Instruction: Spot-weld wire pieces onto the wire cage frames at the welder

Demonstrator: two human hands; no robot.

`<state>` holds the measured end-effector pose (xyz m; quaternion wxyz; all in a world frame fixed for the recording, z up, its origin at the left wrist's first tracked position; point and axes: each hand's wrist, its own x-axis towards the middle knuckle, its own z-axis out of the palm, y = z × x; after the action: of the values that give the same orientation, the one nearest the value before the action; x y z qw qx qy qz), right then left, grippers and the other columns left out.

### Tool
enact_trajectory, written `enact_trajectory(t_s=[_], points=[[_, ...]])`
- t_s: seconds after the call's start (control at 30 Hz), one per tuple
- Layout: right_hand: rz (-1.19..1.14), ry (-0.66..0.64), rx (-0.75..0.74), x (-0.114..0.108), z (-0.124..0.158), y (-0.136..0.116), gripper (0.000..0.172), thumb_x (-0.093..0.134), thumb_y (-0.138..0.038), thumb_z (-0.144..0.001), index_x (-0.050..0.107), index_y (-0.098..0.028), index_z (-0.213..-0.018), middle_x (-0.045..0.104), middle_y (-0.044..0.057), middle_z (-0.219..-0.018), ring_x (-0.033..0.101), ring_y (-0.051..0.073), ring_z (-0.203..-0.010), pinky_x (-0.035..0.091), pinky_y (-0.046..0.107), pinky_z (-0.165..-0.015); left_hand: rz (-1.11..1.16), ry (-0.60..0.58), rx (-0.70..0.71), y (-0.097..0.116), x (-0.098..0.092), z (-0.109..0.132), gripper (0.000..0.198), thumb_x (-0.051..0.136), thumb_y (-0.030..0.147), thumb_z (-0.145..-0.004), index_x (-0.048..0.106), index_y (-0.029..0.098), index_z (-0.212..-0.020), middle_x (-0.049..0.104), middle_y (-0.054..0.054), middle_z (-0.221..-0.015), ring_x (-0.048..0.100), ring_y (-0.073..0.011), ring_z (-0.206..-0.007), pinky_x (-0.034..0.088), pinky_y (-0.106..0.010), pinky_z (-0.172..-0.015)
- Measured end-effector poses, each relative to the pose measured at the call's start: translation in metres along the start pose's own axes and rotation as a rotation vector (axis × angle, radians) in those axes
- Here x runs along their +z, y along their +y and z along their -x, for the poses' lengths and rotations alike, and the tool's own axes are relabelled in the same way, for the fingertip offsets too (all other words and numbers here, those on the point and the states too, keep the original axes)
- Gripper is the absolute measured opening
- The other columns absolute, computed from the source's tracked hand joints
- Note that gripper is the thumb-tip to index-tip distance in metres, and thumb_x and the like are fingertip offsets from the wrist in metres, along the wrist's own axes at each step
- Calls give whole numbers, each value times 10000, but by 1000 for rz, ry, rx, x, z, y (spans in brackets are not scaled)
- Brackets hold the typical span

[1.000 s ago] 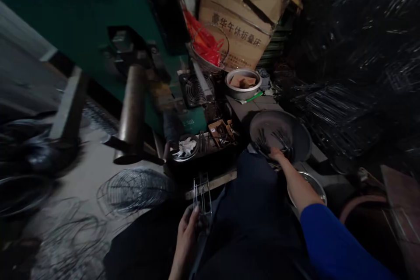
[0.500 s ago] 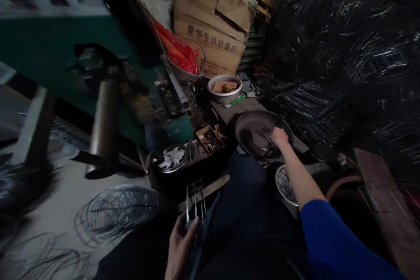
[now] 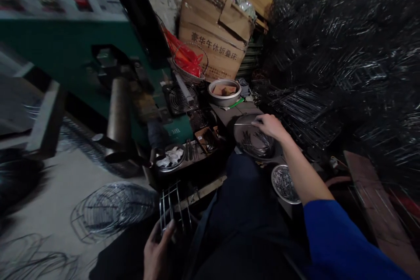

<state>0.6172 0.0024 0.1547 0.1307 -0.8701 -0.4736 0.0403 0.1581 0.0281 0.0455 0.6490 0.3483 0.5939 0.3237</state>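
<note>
At the bottom, my left hand point(image 3: 158, 247) is closed around a small frame of bright metal wires point(image 3: 170, 203), its thumb across the near end. The frame's far end stands up above my fingers. My right hand point(image 3: 271, 127) is above the far right rim of a wide round pan point(image 3: 241, 119). Its fingers are pinched on what looks like a thin metal wire, which points left over the pan. Loose thin wires point(image 3: 254, 142) lie inside the pan. Near my right forearm stands a bowl point(image 3: 285, 183) full of small metal pieces.
On the left is a green machine point(image 3: 75, 52) with a thick metal cylinder point(image 3: 118, 113). A wire coil point(image 3: 114, 205) lies on the floor. Ahead are a cardboard box point(image 3: 213, 30), a basin point(image 3: 225, 92) and a basket point(image 3: 188, 74) with red plastic. Dark wire racks point(image 3: 344, 52) pile up at right.
My right hand has lifted from the wires inside the pan to its far rim, slightly up and left. My left hand and the wire frame have shifted left and down, and the frame has turned.
</note>
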Motion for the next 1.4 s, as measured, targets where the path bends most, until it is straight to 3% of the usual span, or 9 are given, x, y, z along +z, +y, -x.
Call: enact_trajectory(t_s=[0.13,0.3,0.5,0.67,0.93,1.27,1.4], points=[[-198,70,-213,5,17,-53,254,602,-409,-916,694,-207,-791,685,27,-762,587,172,-724,365,261,-673,51,63,45,3,-6,-2,807,895,475,-493,656,161,-1196,711,-27,-828,651,-176,-652,499,-221,-549],[-548,117,-293,35,24,-98,405,640,-528,-863,604,-177,-664,551,-34,-618,481,126,-628,320,243,-618,92,114,141,2,-14,-11,756,873,425,-544,653,173,-1222,708,-35,-876,651,-163,-691,503,-206,-561],[-876,-42,-313,93,38,-141,443,689,-572,-794,563,-178,-634,484,-41,-607,425,123,-616,315,251,-596,170,133,221,9,-17,-15,738,864,431,-592,641,174,-1248,651,14,-740,563,-101,-538,462,-193,-495],[-965,-160,-314,123,54,-172,444,721,-562,-769,542,-186,-616,466,-30,-599,412,132,-609,325,270,-606,356,71,324,15,-19,-20,726,834,420,-678,590,151,-1307,494,76,-575,429,-59,-437,386,-166,-417],[-984,-225,-324,137,60,-197,478,732,-579,-737,506,-190,-575,431,-31,-574,379,122,-573,307,272,-559,355,53,386,12,-31,-30,692,798,404,-745,560,181,-1355,494,71,-618,441,-66,-454,429,-179,-412],[-975,-234,-330,137,56,-207,424,731,-546,-742,544,-193,-599,466,-26,-582,401,131,-578,314,274,-564,296,67,395,18,-21,-40,715,807,415,-733,565,182,-1364,506,71,-615,454,-66,-481,422,-185,-475],[-998,-249,-361,147,50,-212,409,735,-514,-754,544,-190,-595,477,-29,-584,410,129,-582,319,271,-577,211,130,428,21,-13,-47,670,842,391,-691,630,180,-1291,643,0,-807,584,-102,-667,490,-213,-641]])
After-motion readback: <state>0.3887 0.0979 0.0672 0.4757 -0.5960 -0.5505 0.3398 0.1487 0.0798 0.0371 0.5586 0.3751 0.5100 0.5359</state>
